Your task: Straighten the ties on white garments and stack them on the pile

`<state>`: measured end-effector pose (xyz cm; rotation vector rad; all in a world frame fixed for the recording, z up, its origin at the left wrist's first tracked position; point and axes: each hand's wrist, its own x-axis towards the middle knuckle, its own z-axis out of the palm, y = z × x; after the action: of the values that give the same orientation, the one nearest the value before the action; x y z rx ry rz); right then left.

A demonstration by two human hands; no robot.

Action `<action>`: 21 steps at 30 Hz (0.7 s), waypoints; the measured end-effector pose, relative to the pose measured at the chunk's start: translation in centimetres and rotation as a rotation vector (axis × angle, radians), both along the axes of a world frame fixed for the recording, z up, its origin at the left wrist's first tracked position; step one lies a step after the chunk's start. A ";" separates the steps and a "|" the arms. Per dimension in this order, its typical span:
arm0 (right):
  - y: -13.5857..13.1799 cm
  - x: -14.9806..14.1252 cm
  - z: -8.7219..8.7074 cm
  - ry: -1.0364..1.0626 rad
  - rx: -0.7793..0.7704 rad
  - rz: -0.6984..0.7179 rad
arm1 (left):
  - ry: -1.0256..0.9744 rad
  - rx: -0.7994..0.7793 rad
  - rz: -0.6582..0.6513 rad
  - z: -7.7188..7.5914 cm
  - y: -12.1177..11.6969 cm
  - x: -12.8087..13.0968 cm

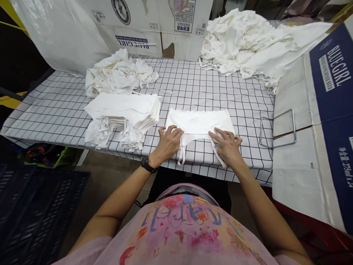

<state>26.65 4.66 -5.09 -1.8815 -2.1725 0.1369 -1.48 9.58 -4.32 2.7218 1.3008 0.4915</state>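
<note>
A white strappy crop top (200, 121) lies flat on the checked tablecloth in front of me, its two thin straps pointing toward the table's near edge. My left hand (169, 141) rests on its lower left corner, beside one strap, fingers apart and fingertips on the cloth. On the opposite corner, near the other strap, my right hand (227, 147) lies with spread fingers. Left of the top stands a neat stack of similar white tops (124, 106), straps bunched at its near side. Behind that stack sits a loose heap of white garments (117, 75).
A larger crumpled pile of white garments (242, 42) covers the back right of the table (190, 84). Cardboard boxes stand behind (138, 27) and on the right (295, 110). A metal wire stand (295, 127) leans by the right box. Dark plastic crates (35, 209) are at lower left.
</note>
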 end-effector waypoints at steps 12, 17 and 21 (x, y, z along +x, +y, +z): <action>8.9 4.8 -0.6 0.456 0.181 -0.413 | -0.198 0.027 0.221 -0.5 4.1 0.0; 13.0 5.3 -1.2 0.367 0.089 -0.530 | -0.208 -0.032 0.346 -1.3 6.9 0.5; 13.0 5.8 -0.4 0.387 0.020 -0.564 | -0.181 -0.144 0.430 -0.7 7.7 1.4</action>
<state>32.45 17.65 -5.52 -2.1587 -1.3407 0.3301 -0.12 17.29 -5.03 2.2212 1.7932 0.6304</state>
